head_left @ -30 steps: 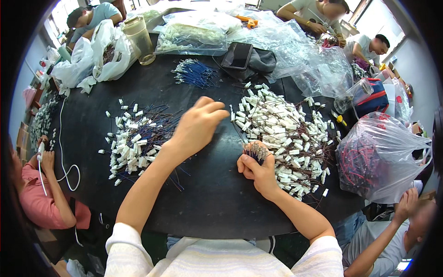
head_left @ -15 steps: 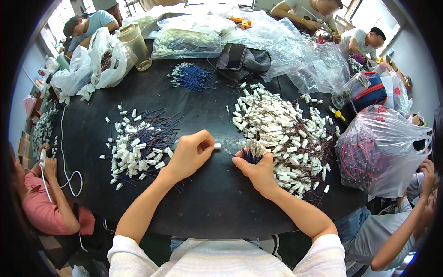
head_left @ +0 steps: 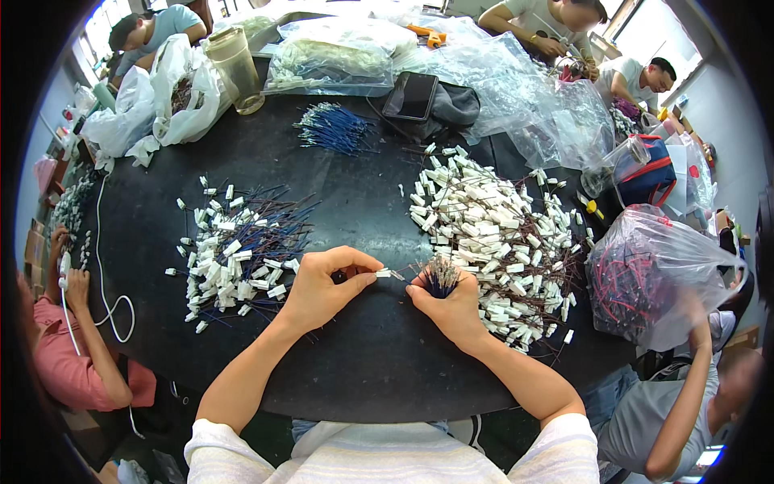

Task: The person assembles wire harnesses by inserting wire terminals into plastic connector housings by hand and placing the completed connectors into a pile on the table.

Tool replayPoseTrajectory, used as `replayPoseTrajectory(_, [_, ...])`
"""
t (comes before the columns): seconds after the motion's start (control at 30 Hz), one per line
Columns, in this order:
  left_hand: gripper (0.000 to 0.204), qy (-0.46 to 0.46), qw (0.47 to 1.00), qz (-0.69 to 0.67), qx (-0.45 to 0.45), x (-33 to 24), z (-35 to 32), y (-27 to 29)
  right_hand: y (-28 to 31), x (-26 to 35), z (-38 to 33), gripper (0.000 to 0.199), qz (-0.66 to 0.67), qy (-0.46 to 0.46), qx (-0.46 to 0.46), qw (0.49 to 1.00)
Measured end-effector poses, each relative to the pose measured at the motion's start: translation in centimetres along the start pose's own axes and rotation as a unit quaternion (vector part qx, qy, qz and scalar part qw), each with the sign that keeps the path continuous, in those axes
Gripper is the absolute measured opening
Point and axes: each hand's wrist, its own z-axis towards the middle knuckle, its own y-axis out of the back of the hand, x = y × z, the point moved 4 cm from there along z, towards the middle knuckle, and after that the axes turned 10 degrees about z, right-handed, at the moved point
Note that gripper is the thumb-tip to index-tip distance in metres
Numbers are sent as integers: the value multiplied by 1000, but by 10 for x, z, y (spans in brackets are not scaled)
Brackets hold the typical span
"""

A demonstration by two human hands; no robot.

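Between the thumb and forefinger of my left hand is a small white plastic connector. My right hand is closed round a bundle of dark blue wires with metal terminals pointing up. One wire end from my right fingertips reaches toward the connector; whether it has entered cannot be made out. Left of my left hand lies a pile of white connectors with blue and brown wires. Beyond my right hand spreads a larger pile of white connectors with brown wires.
More blue wires lie at the back of the black table, near a phone and a plastic jug. A clear bag of red and dark wires stands at right. Several people work around the table.
My left fingers have straightened, and the connector sits slightly lower, close to the wire end. My right hand keeps its bundle. The person at right has lowered a hand along the clear bag.
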Motion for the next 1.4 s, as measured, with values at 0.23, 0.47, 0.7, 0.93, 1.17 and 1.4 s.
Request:
replayPoseTrajectory(0.23, [16, -32, 998, 46, -15, -5, -1, 1, -1, 2, 0, 9, -37, 31, 13, 999])
replayPoseTrajectory(0.47, [15, -53, 997, 42, -36, -7, -1, 0, 0, 3, -2, 9, -56, 49, 15, 997])
replayPoseTrajectory(0.7, [18, -88, 992, 84, -44, -10, -3, -7, 5, -1, -2, 7, 72, -26, 15, 997])
replayPoseTrajectory(0.93, [18, -140, 978, 136, -73, -13, -8, -17, 0, 0, -2, 6, 23, 5, 29, 999])
replayPoseTrajectory(1.17, [13, -113, 963, 240, -37, -32, 2, 20, 3, -4, 0, 9, 140, -31, 32, 989])
replayPoseTrajectory(1.4, [20, -211, 916, 338, -34, -25, 64, -8, 1, 1, -2, 7, 216, -62, 48, 973])
